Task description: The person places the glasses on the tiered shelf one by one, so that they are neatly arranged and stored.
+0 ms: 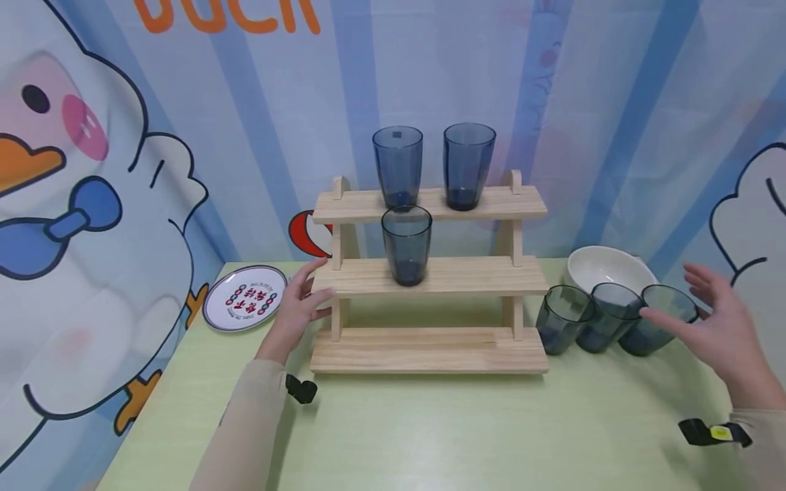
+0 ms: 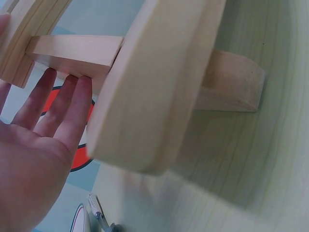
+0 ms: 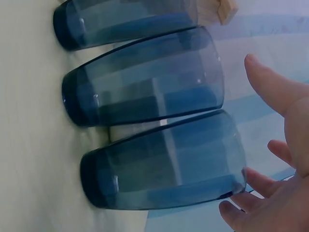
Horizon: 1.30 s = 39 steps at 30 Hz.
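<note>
My left hand [image 1: 297, 310] is at the left end of a three-tier wooden rack [image 1: 430, 351]. In the left wrist view its fairly straight fingers [image 2: 72, 108] touch the upright post below the middle shelf. Two blue-grey glasses stand on the top shelf, a left one [image 1: 398, 164] and a right one [image 1: 469, 164]; another glass [image 1: 408, 249] stands on the middle shelf. Right of the rack, three more glasses stand in a row. My right hand [image 1: 718, 320] is spread beside the rightmost glass [image 3: 164, 166], thumb apart, fingers near its rim; contact is unclear.
A white bowl [image 1: 608, 262] sits behind the row of glasses. Left of the rack lies a white plate [image 1: 245, 298] with red print and a dark rim. The pale green table [image 1: 430, 429] backs onto a blue striped curtain [image 1: 270, 123] with cartoon ducks.
</note>
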Each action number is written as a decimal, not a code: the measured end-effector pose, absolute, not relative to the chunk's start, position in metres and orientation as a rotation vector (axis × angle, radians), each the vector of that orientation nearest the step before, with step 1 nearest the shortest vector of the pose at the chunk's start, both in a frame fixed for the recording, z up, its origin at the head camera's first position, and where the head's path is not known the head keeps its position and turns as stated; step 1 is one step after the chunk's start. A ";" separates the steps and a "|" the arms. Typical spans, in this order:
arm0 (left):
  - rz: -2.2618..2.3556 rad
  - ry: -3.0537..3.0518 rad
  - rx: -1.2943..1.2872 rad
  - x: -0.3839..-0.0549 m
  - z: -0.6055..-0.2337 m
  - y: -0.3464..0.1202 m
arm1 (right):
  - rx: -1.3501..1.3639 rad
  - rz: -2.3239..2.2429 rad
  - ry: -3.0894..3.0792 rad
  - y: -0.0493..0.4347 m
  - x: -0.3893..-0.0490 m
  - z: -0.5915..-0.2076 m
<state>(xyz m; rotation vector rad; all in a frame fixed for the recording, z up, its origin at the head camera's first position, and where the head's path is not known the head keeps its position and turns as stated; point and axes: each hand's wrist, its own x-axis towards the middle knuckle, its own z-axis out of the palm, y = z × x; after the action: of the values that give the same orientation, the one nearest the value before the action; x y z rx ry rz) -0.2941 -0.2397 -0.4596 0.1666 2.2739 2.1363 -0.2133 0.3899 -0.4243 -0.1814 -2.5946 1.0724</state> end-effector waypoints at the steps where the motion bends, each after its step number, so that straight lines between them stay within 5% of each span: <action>1: 2.135 2.274 0.168 -0.294 -0.459 -0.240 | -0.188 1.084 -2.605 0.392 -0.214 -0.427; 39: 2.136 2.289 0.186 -0.293 -0.459 -0.238 | -0.363 1.347 -2.526 0.406 -0.217 -0.480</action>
<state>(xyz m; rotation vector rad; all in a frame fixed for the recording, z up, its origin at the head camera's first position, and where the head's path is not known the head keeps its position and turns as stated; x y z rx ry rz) -0.2932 -0.2383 -0.4590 0.1855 2.2893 2.1362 -0.2171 0.4061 -0.4805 -0.3631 -2.5257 1.3467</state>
